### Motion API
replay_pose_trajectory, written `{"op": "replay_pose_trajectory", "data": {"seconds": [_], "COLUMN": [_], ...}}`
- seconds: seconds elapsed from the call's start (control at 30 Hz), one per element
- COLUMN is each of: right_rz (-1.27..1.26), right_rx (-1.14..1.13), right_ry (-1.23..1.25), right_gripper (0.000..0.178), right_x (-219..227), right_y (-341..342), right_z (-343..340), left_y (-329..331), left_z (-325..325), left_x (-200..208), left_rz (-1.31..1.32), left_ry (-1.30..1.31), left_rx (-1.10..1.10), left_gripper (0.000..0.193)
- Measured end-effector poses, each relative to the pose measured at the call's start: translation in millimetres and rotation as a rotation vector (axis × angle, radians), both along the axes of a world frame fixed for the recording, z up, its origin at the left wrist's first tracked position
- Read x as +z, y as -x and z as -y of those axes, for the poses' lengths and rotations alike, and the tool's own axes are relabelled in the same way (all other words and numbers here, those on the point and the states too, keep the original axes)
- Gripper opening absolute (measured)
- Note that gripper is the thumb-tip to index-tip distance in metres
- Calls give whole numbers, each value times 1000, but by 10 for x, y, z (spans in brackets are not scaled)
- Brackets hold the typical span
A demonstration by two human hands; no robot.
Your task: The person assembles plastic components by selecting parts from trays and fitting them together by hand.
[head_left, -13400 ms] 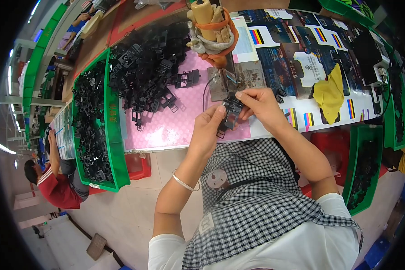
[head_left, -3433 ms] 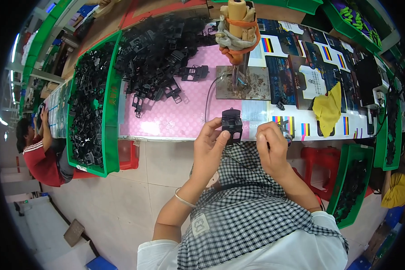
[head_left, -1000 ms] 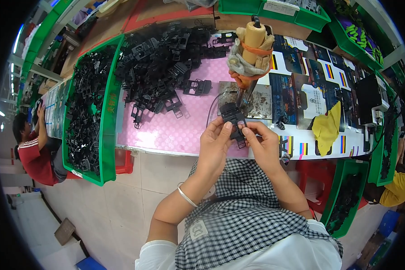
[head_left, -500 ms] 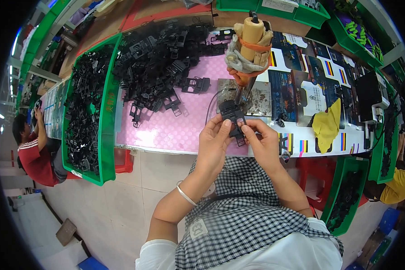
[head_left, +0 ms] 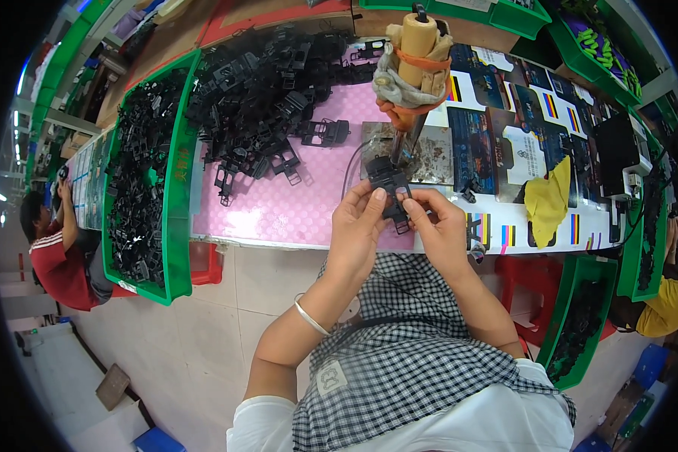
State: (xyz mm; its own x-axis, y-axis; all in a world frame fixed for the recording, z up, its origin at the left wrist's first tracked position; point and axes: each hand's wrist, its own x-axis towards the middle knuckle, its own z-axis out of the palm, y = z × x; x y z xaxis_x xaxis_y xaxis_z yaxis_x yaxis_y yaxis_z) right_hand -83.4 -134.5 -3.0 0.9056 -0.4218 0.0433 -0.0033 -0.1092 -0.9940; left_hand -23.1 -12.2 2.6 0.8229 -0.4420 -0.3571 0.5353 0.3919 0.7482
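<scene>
Both my hands hold one small black plastic frame part (head_left: 388, 183) just above the front edge of the pink mat (head_left: 279, 211). My left hand (head_left: 359, 226) grips its left side with thumb and fingers. My right hand (head_left: 433, 224) pinches its lower right corner. Just behind the part stands an upright tool with a cloth-wrapped handle (head_left: 408, 64), its tip over a worn metal plate (head_left: 429, 154). A thin cable runs from the tool down toward my hands.
A heap of black plastic parts (head_left: 267, 98) covers the mat's far left. A green bin (head_left: 147, 181) of such parts stands left of it. A yellow cloth (head_left: 548, 200) lies at right on printed sheets. Another person (head_left: 56, 248) sits far left; green bins (head_left: 587, 320) at right.
Over the last second my hands have stayed on the black part near the tool, turning it slightly. Earlier my right hand was off the part, lower at the table edge.
</scene>
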Motion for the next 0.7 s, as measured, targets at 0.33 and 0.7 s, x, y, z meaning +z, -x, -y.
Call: {"op": "replay_pose_trajectory", "data": {"seconds": [0.33,0.7], "right_rz": [2,-16], "right_rx": [17,13], "right_ry": [-4,-29], "right_gripper": [17,18], "right_x": [-25,20], "right_y": [24,17], "right_z": [-79,-48], "left_y": [85,37], "left_z": [-86,-56], "left_x": [12,-18], "left_rz": [-7,-18], "left_ry": [7,25], "left_rx": [25,17], "left_gripper": [27,36]}}
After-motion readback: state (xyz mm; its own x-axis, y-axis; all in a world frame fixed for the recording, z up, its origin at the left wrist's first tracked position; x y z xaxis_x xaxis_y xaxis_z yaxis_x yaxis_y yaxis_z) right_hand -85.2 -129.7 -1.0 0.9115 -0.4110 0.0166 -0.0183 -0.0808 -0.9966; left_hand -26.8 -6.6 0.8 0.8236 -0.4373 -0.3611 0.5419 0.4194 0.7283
